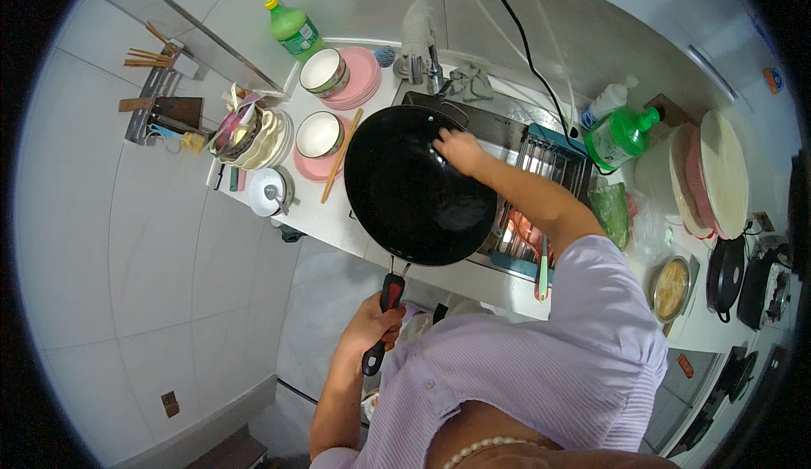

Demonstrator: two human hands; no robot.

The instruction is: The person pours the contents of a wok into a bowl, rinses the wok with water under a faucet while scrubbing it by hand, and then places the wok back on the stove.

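A large black wok (pixel 418 197) is tilted over the counter edge and the sink, its inner face turned up towards me. My left hand (pixel 374 323) is wrapped around the wok's black and red handle (pixel 393 288), near my body. Inside the wok, my right hand (pixel 459 150) presses with curled fingers against the upper right of the inner wall. Whether a small cloth or scrubber is under those fingers is hidden. The wok covers much of the steel sink (pixel 500 124); behind it stands the faucet (pixel 435 73).
Left of the wok are pink plates (pixel 364 79), bowls (pixel 319 134) and wooden chopsticks (pixel 342 155). A dish rack (pixel 557 159) spans the sink under my right forearm. Green bottles (pixel 618 136), a winter melon piece (pixel 610 212) and a metal bowl (pixel 671 288) stand to the right. A black cable (pixel 526 41) hangs above.
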